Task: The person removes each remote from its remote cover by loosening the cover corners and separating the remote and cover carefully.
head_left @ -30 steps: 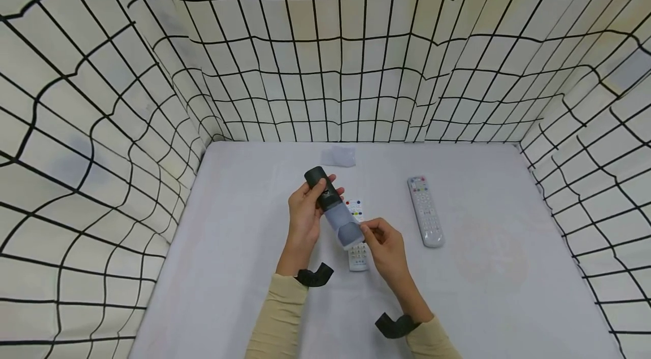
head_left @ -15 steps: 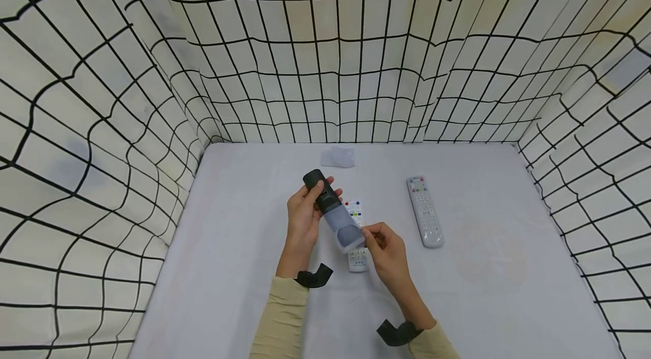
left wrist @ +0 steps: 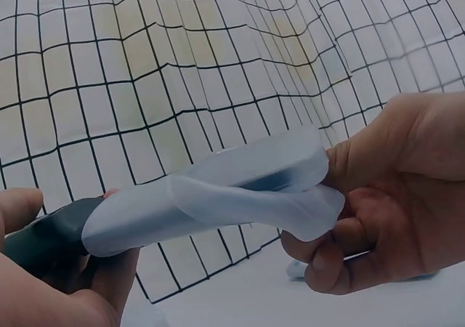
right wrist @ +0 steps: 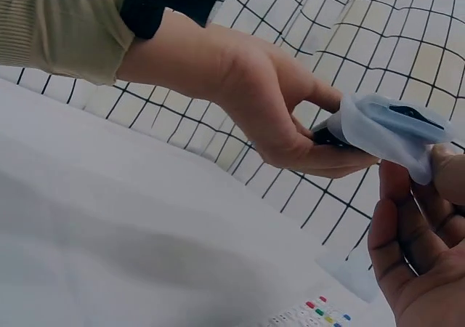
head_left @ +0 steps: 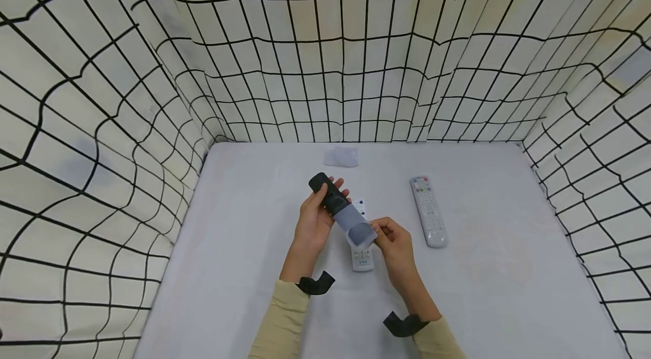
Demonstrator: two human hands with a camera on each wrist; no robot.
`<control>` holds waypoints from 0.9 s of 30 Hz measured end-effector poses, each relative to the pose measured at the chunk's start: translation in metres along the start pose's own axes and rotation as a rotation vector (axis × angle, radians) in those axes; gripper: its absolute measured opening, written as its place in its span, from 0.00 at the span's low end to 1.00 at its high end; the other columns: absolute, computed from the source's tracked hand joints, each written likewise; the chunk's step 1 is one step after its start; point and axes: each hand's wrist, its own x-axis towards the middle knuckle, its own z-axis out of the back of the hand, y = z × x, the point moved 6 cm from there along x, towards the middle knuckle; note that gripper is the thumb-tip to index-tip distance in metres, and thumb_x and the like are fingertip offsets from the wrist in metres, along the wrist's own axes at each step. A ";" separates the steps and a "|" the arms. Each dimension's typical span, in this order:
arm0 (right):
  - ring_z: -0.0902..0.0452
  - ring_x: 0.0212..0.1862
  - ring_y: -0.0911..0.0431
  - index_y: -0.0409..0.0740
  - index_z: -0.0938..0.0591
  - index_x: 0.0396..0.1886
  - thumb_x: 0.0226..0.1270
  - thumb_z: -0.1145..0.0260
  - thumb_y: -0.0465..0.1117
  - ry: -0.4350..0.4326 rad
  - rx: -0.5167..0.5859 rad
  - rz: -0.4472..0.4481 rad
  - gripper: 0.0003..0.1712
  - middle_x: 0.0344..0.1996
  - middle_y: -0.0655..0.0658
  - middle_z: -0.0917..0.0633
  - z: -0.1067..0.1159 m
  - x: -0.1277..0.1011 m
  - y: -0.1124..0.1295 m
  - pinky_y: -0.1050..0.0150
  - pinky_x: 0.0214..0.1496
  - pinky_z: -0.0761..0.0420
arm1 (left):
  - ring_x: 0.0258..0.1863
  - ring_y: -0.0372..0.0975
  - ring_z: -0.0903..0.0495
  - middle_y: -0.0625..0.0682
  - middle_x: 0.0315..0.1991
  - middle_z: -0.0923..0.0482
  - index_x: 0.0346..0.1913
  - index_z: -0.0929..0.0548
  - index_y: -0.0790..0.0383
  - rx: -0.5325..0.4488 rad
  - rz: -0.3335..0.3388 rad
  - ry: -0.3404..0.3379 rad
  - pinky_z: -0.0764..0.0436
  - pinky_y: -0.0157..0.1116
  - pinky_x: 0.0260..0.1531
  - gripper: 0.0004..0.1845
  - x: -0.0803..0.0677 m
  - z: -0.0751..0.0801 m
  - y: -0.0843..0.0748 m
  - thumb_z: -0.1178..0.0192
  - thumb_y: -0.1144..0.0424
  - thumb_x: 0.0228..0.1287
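Note:
In the head view my left hand (head_left: 311,226) grips a slim black remote control (head_left: 328,192) by its upper half, thumb on its face. A translucent whitish sleeve (head_left: 360,229) covers the lower half. My right hand (head_left: 398,249) pinches the sleeve's lower corner between thumb and fingers. Close up in the left wrist view, the sleeve (left wrist: 145,214) has a loose, folded open end, held by the right hand (left wrist: 392,189). From the right wrist view, the dark tip (right wrist: 410,112) shows inside the sleeve's mouth. A white remote (head_left: 363,263) lies beneath, partly hidden by the sleeve.
Another remote (head_left: 429,212), light grey with coloured buttons, lies on the white table (head_left: 508,268) to the right. A clear plastic packet (head_left: 342,156) rests near the back edge. Black netting (head_left: 376,70) over pale cloth encloses the back and sides.
Both hands and the sleeved remote have shifted slightly right in the head view, and the remote has tilted a little more. The hold of each hand stays the same.

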 end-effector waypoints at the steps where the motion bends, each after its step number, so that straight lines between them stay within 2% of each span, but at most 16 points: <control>1: 0.18 0.45 0.60 0.33 0.20 0.48 0.78 0.35 0.41 0.018 0.019 -0.007 0.14 0.41 0.50 0.15 0.000 0.002 0.000 0.68 0.52 0.14 | 0.56 0.44 0.15 0.56 0.65 0.22 0.75 0.32 0.65 -0.023 0.011 0.004 0.14 0.41 0.56 0.25 0.000 0.001 0.001 0.49 0.57 0.84; 4: 0.20 0.46 0.59 0.39 0.19 0.47 0.79 0.35 0.44 0.053 0.080 -0.038 0.11 0.43 0.50 0.15 0.000 0.006 0.000 0.68 0.52 0.15 | 0.58 0.44 0.17 0.52 0.60 0.21 0.71 0.30 0.65 -0.108 0.032 -0.014 0.16 0.44 0.61 0.21 0.001 0.005 0.002 0.49 0.59 0.84; 7: 0.20 0.49 0.58 0.44 0.19 0.47 0.81 0.38 0.46 0.064 0.186 -0.093 0.10 0.47 0.50 0.16 -0.002 0.008 -0.004 0.67 0.53 0.15 | 0.58 0.43 0.17 0.50 0.56 0.21 0.66 0.30 0.63 -0.197 0.029 -0.035 0.16 0.47 0.62 0.16 -0.001 0.005 0.001 0.49 0.61 0.84; 10: 0.20 0.53 0.57 0.47 0.19 0.53 0.84 0.44 0.47 0.109 0.327 -0.150 0.12 0.53 0.50 0.17 -0.007 0.006 -0.012 0.65 0.55 0.16 | 0.56 0.44 0.16 0.50 0.54 0.21 0.62 0.30 0.63 -0.288 0.002 -0.067 0.15 0.47 0.59 0.13 -0.004 0.005 -0.002 0.51 0.62 0.84; 14: 0.19 0.57 0.55 0.51 0.19 0.61 0.88 0.55 0.43 0.225 0.562 -0.229 0.18 0.58 0.50 0.17 -0.020 -0.004 -0.021 0.62 0.58 0.17 | 0.54 0.44 0.16 0.51 0.53 0.22 0.59 0.30 0.63 -0.363 -0.072 -0.143 0.13 0.45 0.54 0.11 -0.005 0.008 -0.006 0.52 0.61 0.84; 17: 0.18 0.56 0.53 0.50 0.18 0.58 0.88 0.59 0.40 0.299 0.722 -0.301 0.21 0.56 0.48 0.16 -0.033 -0.010 -0.023 0.61 0.59 0.17 | 0.55 0.44 0.17 0.51 0.54 0.23 0.59 0.30 0.62 -0.384 -0.131 -0.185 0.14 0.44 0.55 0.11 -0.005 0.009 -0.008 0.52 0.60 0.84; 20: 0.18 0.53 0.55 0.47 0.20 0.58 0.89 0.58 0.44 0.352 0.817 -0.370 0.19 0.53 0.49 0.16 -0.045 -0.013 -0.024 0.63 0.56 0.18 | 0.55 0.44 0.17 0.52 0.55 0.23 0.60 0.29 0.61 -0.404 -0.174 -0.207 0.15 0.45 0.57 0.12 -0.006 0.008 -0.008 0.50 0.60 0.83; 23: 0.19 0.49 0.58 0.46 0.24 0.58 0.89 0.56 0.47 0.365 0.887 -0.423 0.17 0.49 0.51 0.17 -0.054 -0.013 -0.025 0.66 0.52 0.19 | 0.54 0.44 0.16 0.51 0.54 0.23 0.59 0.28 0.59 -0.402 -0.203 -0.220 0.15 0.46 0.58 0.11 -0.007 0.007 -0.008 0.49 0.61 0.83; 27: 0.20 0.44 0.61 0.47 0.23 0.55 0.89 0.56 0.47 0.363 0.961 -0.465 0.16 0.44 0.53 0.17 -0.061 -0.011 -0.025 0.69 0.48 0.20 | 0.53 0.43 0.16 0.50 0.52 0.23 0.58 0.28 0.58 -0.377 -0.231 -0.231 0.15 0.45 0.58 0.09 -0.008 0.005 -0.008 0.48 0.62 0.82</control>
